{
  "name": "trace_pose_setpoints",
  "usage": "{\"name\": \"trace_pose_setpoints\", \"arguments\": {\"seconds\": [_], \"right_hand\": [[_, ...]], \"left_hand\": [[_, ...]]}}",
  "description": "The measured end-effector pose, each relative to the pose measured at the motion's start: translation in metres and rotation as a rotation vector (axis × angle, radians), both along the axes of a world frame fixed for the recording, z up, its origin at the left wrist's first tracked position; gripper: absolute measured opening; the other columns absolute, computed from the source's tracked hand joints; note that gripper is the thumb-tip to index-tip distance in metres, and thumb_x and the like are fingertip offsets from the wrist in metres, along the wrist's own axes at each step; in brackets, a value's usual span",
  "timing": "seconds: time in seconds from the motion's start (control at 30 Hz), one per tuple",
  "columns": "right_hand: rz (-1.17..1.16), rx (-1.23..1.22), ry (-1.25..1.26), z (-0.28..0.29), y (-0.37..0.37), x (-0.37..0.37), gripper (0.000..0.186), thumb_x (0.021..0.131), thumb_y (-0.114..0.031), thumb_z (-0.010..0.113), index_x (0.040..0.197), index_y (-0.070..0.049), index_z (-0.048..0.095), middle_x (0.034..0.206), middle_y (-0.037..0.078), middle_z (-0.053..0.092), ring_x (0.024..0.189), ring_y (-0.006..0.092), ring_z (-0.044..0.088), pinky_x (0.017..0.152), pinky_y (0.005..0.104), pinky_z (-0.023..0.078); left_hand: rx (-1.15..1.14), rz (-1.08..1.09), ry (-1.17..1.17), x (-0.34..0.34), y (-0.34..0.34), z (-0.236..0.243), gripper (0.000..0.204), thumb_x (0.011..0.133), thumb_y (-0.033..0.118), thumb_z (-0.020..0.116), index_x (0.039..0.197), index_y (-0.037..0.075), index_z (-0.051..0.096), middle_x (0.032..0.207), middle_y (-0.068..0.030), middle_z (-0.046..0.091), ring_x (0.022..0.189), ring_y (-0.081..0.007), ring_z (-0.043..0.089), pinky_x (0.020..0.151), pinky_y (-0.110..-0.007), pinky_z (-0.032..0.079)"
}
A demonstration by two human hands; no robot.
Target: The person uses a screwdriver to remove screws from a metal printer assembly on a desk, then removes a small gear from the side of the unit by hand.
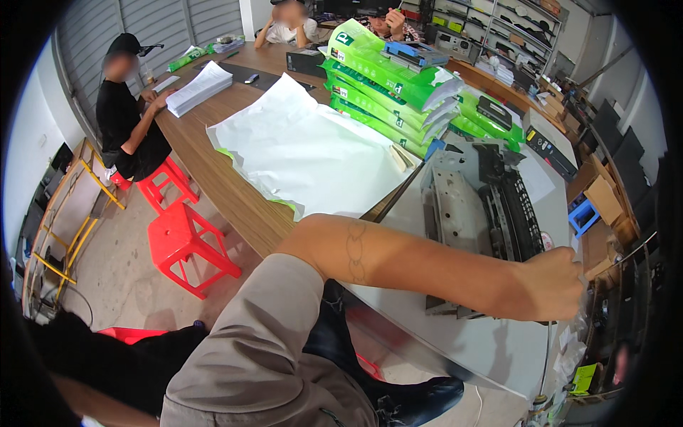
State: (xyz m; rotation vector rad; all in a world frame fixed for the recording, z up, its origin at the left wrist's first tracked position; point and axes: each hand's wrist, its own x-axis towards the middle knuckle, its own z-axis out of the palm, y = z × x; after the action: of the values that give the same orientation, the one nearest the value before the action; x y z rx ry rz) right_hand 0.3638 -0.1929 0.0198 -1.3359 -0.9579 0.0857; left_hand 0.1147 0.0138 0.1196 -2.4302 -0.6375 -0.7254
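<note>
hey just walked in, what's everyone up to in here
The wearer's left arm reaches across a grey-and-black machine, with the left hand curled at its right side; whatever it may grip is hidden. The right hand can't be made out. At the wooden table, a person in a black cap has their hands by a stack of white paper. Green packs are piled beyond the machine.

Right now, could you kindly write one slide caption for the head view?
A bare forearm extends over a grey-and-black machine near stacked green packs.
</note>
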Motion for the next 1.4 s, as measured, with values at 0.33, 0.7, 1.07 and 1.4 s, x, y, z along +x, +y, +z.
{"name": "trace_pose_setpoints", "arguments": {"seconds": [0.33,0.7,1.07,1.4], "right_hand": [[0.213,0.079,0.108,0.026,0.005,-0.023,0.065,0.096,-0.028,0.069,0.146,0.0,0.038,0.125,0.023,0.056,0.083,0.0282,0.062,0.063,0.0375,0.05],[0.079,0.108,-0.011,0.021,0.008,-0.023,0.065,0.097,-0.042,0.066,0.139,0.002,0.045,0.126,0.019,0.056,0.085,0.0284,0.062,0.065,0.037,0.054],[0.009,0.127,-0.325,0.004,0.007,-0.007,0.057,0.091,-0.023,0.076,0.131,0.007,0.05,0.119,0.021,0.061,0.109,0.0297,0.059,0.097,0.0459,0.048],[-0.05,0.093,-0.208,0.0,0.009,-0.016,0.079,0.089,-0.05,0.074,0.143,0.0,0.044,0.12,0.019,0.056,0.095,0.0292,0.059,0.071,0.0395,0.053]], "left_hand": [[-0.01,-0.045,-0.019,-0.002,-0.001,0.001,0.008,0.07,0.02,0.068,0.065,0.015,0.073,0.08,-0.0021,0.068,0.089,-0.0238,0.064,0.075,-0.041,0.05],[0.012,0.001,0.013,0.002,-0.003,0.004,0.006,0.071,0.017,0.07,0.067,0.013,0.073,0.083,-0.001,0.067,0.095,-0.0216,0.064,0.077,-0.035,0.051],[0.061,0.0,-0.018,0.0,-0.001,-0.002,0.006,0.074,0.016,0.069,0.07,0.014,0.073,0.082,-0.0005,0.066,0.091,-0.0202,0.063,0.079,-0.035,0.05],[0.015,0.002,-0.027,-0.006,-0.003,-0.004,0.003,0.07,0.015,0.071,0.069,0.013,0.073,0.08,-0.0012,0.066,0.09,-0.0205,0.063,0.075,-0.035,0.049]]}}
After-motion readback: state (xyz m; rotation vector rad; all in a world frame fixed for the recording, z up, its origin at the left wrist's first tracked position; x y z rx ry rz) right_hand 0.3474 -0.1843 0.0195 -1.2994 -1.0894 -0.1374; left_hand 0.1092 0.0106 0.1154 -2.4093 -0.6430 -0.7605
